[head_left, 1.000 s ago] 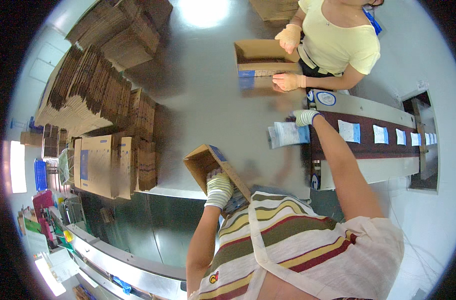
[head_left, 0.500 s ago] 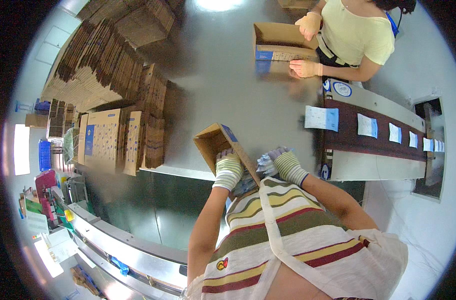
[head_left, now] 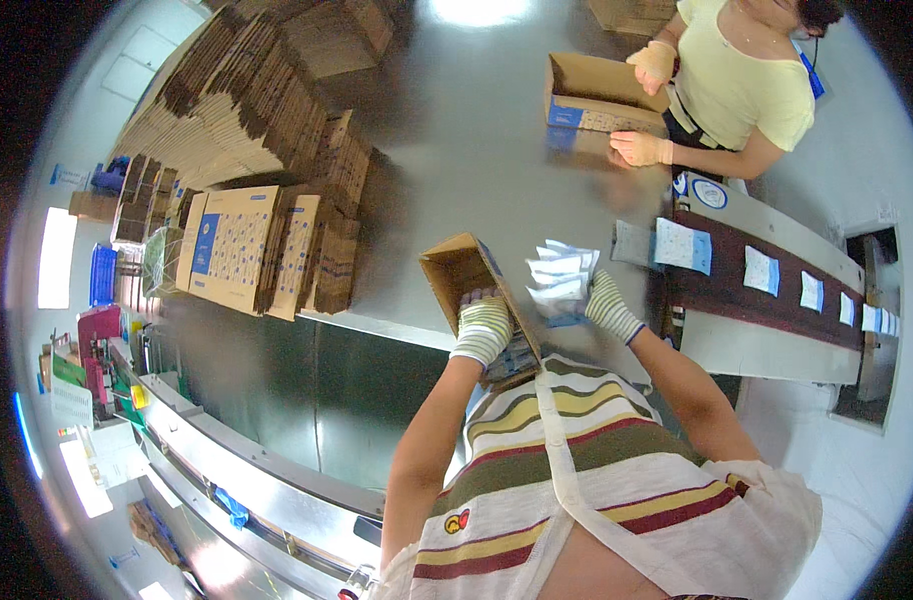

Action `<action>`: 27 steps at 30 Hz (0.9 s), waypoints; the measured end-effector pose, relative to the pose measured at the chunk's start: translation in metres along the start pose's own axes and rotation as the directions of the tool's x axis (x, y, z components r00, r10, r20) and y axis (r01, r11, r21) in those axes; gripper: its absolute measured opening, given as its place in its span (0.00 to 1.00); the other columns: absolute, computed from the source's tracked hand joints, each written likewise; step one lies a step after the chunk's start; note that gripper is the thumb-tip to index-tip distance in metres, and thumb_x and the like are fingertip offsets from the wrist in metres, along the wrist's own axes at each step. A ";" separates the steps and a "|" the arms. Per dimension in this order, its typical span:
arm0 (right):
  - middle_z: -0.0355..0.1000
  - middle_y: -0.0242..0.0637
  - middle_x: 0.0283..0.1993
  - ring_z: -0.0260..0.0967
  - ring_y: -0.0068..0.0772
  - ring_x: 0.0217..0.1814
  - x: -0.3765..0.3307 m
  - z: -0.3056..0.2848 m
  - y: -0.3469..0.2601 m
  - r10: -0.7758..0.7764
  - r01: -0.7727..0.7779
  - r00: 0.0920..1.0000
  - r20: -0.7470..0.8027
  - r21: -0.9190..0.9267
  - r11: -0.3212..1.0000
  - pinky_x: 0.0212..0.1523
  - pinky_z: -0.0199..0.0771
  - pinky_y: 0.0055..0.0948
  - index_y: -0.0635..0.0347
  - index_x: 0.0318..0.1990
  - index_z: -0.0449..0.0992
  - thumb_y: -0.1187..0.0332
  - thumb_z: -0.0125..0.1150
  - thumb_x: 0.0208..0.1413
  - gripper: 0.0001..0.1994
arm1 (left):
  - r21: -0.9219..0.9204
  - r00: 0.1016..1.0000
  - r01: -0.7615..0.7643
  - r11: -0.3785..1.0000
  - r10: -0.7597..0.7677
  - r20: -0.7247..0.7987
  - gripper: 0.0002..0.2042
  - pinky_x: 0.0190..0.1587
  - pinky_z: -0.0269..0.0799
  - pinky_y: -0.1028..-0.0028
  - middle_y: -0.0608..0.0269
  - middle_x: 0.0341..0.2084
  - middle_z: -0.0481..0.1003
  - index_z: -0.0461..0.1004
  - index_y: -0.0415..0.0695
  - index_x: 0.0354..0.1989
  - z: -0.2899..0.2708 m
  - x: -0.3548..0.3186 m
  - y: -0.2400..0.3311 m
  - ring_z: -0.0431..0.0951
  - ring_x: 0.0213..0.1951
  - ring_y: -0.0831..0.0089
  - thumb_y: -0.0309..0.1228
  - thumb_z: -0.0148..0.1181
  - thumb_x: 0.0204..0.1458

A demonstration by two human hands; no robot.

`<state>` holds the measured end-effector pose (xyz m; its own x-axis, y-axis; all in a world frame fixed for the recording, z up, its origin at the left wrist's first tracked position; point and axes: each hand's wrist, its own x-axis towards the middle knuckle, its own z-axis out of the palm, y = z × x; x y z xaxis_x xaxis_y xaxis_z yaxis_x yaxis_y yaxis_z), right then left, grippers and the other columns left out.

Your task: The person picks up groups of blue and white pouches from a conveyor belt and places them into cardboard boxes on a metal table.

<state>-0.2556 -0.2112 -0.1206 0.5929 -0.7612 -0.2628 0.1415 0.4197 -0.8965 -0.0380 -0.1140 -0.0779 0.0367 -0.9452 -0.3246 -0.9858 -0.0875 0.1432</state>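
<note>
A small brown cardboard box (head_left: 455, 258) sits tilted at the table's near edge, against my striped top. My left hand (head_left: 485, 328), in a striped knit glove, reaches into it; its fingertips lie extended against the inside. Silvery-blue packets (head_left: 518, 355) show in the box beside that hand. Just right of the box, my gloved right hand (head_left: 609, 305) grips a fanned bundle of white-and-blue packets (head_left: 562, 280) from their right side. The packets partly hide its fingers.
On the right, a dark conveyor belt (head_left: 727, 273) carries a row of packets, the closest one (head_left: 683, 247) at its end. Across the table, a co-worker's gloved hands (head_left: 642, 149) are beside another open box (head_left: 597, 80). Flattened cartons (head_left: 239, 245) stand stacked at left.
My right hand has lifted the packets up and right, away from the box edge, and they now fan out in view. The left hand stays inside the box. The view has shifted slightly.
</note>
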 end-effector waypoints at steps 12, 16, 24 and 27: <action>0.70 0.53 0.45 0.67 0.49 0.50 0.063 0.146 -0.091 -0.190 0.329 0.935 0.299 -0.933 0.148 0.59 0.59 0.42 0.65 0.47 0.66 0.55 0.70 0.29 0.35 | -0.087 0.988 -0.044 0.995 0.030 -0.153 0.20 0.60 0.55 0.64 0.51 0.57 0.60 0.59 0.45 0.58 0.010 0.007 0.019 0.60 0.58 0.58 0.33 0.38 0.57; 0.70 0.50 0.48 0.67 0.41 0.52 0.073 0.148 -0.079 -0.037 0.369 0.927 0.374 -0.925 -0.089 0.68 0.37 0.46 0.63 0.53 0.64 0.58 0.64 0.39 0.32 | -0.009 0.989 -0.013 1.000 0.015 0.147 0.22 0.63 0.47 0.61 0.52 0.61 0.55 0.56 0.43 0.61 0.000 0.014 0.025 0.54 0.62 0.57 0.36 0.33 0.58; 0.60 0.51 0.58 0.56 0.47 0.62 0.068 0.142 -0.099 0.185 0.385 0.917 0.354 -0.906 -0.175 0.67 0.41 0.44 0.60 0.59 0.57 0.56 0.68 0.38 0.39 | 0.176 0.993 -0.039 0.984 0.018 0.120 0.20 0.61 0.53 0.65 0.55 0.59 0.59 0.61 0.47 0.58 -0.017 0.009 0.043 0.58 0.60 0.62 0.34 0.34 0.58; 0.60 0.52 0.57 0.56 0.50 0.61 0.030 0.132 -0.134 -0.230 0.416 0.907 0.353 -0.837 0.356 0.64 0.50 0.43 0.61 0.58 0.56 0.54 0.69 0.35 0.42 | -0.151 0.985 0.067 0.986 -0.041 0.169 0.15 0.54 0.62 0.65 0.53 0.47 0.70 0.68 0.43 0.49 -0.014 0.003 0.028 0.69 0.50 0.60 0.32 0.44 0.53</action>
<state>-0.1521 -0.2246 0.0393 0.7851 -0.6121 0.0942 -0.3659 -0.5812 -0.7269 -0.0635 -0.1240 -0.0621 0.0487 -0.8742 -0.4831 -0.9450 -0.1969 0.2610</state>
